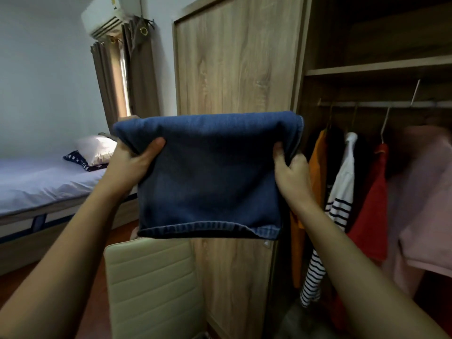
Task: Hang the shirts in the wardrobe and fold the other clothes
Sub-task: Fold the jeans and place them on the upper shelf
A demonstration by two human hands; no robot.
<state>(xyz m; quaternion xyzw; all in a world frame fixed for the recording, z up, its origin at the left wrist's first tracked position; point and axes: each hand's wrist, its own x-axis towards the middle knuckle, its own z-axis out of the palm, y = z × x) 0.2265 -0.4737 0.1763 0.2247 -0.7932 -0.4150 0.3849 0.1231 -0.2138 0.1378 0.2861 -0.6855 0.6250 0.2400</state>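
A folded pair of blue jeans (208, 177) hangs in the air in front of the wardrobe's closed wooden door (234, 57). My left hand (132, 162) grips its upper left edge, thumb on the front. My right hand (291, 170) grips its upper right edge. The hem of the jeans faces down, just above a cream chair back (154, 282). In the open wardrobe section at right, shirts hang from a rail (381, 104): an orange one (318, 165), a white one with dark stripes (342, 189), a red one (374, 204) and a pink one (423, 199).
A shelf (376, 68) runs above the rail. A bed (41, 184) with a white pillow (97, 149) and a dark starred cushion stands at left. Brown curtains (107, 77) and an air conditioner (107, 18) are on the far wall. The floor is reddish brown.
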